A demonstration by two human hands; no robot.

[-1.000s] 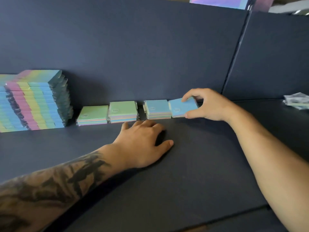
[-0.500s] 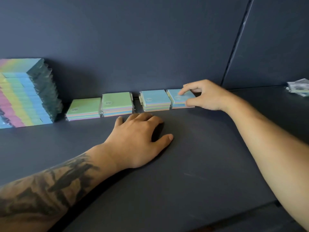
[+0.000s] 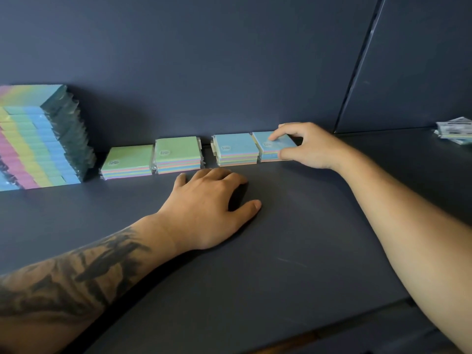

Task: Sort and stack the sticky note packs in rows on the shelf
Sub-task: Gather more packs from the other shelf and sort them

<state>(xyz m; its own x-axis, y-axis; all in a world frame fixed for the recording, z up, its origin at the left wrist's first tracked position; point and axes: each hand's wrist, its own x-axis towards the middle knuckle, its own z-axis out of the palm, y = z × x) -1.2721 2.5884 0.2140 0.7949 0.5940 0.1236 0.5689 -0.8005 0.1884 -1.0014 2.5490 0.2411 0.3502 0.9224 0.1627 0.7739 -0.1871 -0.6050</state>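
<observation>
Pinching the blue pack (image 3: pixel 274 146) at frame centre-right, my right hand (image 3: pixel 310 146); my left hand (image 3: pixel 204 210) rests loosely open, holding nothing, on the shelf (image 3: pixel 293 251).

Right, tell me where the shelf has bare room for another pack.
Bare shelf lies in front of the row and right of the right hand, toward the loose packs. Crowded: back wall from the tall stack to that hand.
</observation>
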